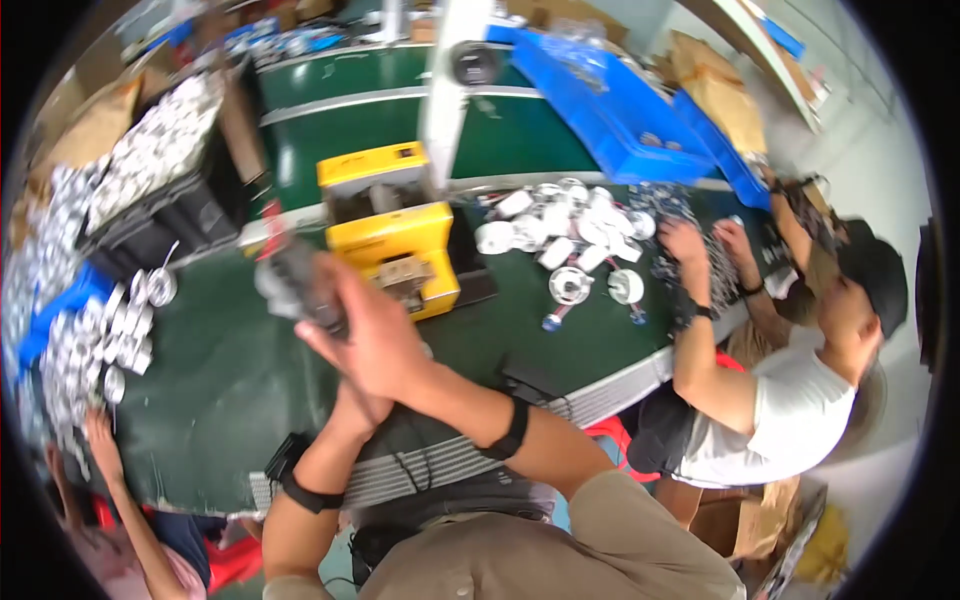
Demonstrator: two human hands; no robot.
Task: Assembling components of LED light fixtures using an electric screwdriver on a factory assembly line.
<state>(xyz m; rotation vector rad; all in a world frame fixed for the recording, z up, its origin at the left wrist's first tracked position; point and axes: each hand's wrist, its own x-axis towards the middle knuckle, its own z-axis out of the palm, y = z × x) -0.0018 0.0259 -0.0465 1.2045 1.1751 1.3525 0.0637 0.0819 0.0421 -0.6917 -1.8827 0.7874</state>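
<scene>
A: Any risk here?
B: The right hand [375, 340] grips a blurred grey part [290, 285] above the table's [230, 390] near edge, just before the one yellow machine [395, 225]; it might slip. Left hand [360, 405] is hidden beneath, state unclear.
A: Counts?
B: White spools [560, 225]: too many, a dozen-plus.

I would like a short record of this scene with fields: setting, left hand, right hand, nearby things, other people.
setting: green work table
left hand: left hand mostly hidden under the right hand; grasp cannot be told
right hand: right hand raised, closed on a blurred grey object
nearby things: yellow machine; pile of white round parts; blue bin
other people: person in white shirt sorting small parts; another hand at lower left
</scene>
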